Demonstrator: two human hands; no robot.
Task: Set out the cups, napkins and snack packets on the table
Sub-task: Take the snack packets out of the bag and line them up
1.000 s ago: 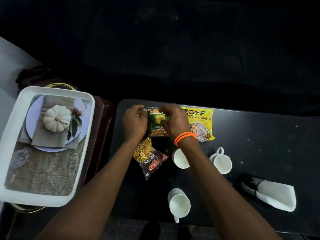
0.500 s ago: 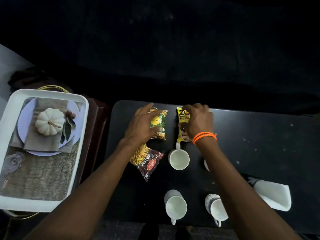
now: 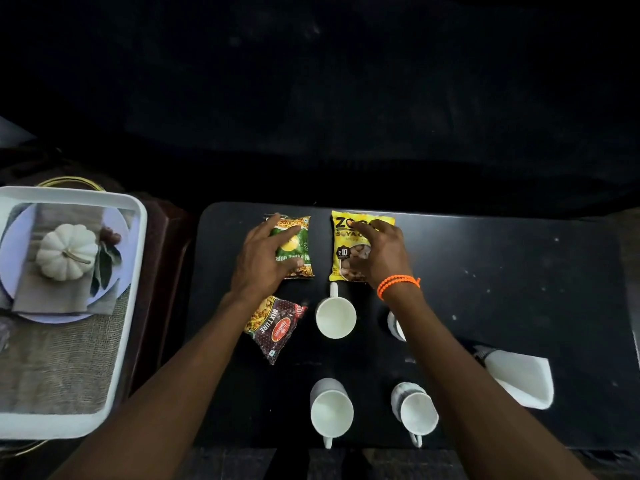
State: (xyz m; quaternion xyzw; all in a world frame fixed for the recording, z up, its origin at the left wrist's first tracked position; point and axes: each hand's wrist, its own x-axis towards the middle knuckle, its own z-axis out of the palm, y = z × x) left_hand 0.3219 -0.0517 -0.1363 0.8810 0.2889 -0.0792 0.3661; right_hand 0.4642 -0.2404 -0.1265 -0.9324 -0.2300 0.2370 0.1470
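Left hand (image 3: pixel 265 256) lay flat, fingers spread, on green packet (image 3: pixel 294 249); right hand (image 3: pixel 379 252) likewise on yellow packet (image 3: pixel 346 251).

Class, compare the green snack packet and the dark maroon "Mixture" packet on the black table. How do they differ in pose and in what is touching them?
The green packet lies square to the table's far edge; the maroon Mixture packet lies skewed, on a diagonal. The left hand rests on the green packet with spread fingers; no hand lies on the maroon one, though the left forearm passes over its corner. The green packet sits in the far row; the maroon sits nearer. Both lie flat, face up.
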